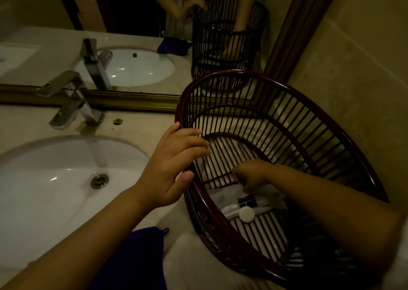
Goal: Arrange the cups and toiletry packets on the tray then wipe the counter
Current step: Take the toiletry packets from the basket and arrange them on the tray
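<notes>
Two bare hands work at a dark slatted basket standing on a marble counter beside a white sink, below a framed mirror. The left hand lies against the near rim and bars with its fingers nearly straight, steadying the basket without curling round it. The right hand reaches down inside, fingertips pinched on a pale toiletry packet lying on the basket floor. Other packets sit just beside it, among them a small dark one, with a round white soap disc touching them.

No cups appear anywhere in view, and whether this basket serves as the tray, or merely holds the supplies, cannot be told. Judging by the loose heap, the arranging seems to be at an early stage. A purple cloth lies folded at the counter's front edge, near the left forearm and apart from the basket, apparently unused; the wiping appears not yet begun, and a small brown spot rests near the faucet.
</notes>
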